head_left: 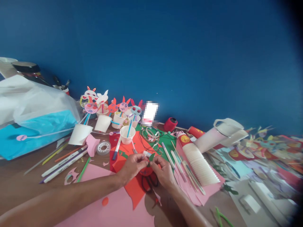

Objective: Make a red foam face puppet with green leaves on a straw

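Observation:
My left hand [132,167] and my right hand [163,171] meet over the middle of the table, fingertips pinched together. Between them is a small green paper piece [151,156] with a pointed tip. Just below it is a round orange-red paper cutout [146,171] with drawn marks, partly covered by my fingers; whether the two are joined I cannot tell. Dark-handled scissors [152,182] lie under my hands. Orange paper [132,189] and pink paper [113,208] spread beneath, with green paper [169,142] behind.
White paper cups [80,134] with animal-face cutouts on sticks stand at the back left. A tape roll [103,147] and markers [63,165] lie left. Stacked cups [201,164] lie on their side at right, near a white pitcher [213,138]. A blue wall rises behind.

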Demonstrator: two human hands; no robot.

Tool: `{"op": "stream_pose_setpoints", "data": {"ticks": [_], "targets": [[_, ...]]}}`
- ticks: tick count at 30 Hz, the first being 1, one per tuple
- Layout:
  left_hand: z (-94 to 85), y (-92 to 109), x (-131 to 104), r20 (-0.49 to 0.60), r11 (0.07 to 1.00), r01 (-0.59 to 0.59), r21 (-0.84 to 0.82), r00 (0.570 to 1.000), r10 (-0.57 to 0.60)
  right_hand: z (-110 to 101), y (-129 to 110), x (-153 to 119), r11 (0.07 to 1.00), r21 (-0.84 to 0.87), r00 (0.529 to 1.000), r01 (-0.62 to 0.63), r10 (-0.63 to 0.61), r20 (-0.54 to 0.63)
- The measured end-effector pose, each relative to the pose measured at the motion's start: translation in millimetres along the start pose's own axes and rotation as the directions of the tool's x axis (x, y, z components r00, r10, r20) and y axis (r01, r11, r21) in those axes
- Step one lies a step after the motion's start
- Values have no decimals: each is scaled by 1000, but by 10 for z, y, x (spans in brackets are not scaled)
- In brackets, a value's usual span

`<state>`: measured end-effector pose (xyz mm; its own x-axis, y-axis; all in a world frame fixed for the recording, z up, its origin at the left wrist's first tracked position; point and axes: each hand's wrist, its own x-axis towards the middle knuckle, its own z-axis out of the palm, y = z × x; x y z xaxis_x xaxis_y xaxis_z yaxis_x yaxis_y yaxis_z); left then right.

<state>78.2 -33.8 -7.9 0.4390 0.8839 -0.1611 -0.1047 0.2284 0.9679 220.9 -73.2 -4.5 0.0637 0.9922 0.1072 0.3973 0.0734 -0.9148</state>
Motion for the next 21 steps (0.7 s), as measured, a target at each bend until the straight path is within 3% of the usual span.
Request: {"op": "stream_pose_setpoints", "data": {"ticks": [21], "targets": [[12,-31,-3,-13,999,1,-34,1000,-2,19,10,-13,999,-34,1000,-13,13,-12]]}}
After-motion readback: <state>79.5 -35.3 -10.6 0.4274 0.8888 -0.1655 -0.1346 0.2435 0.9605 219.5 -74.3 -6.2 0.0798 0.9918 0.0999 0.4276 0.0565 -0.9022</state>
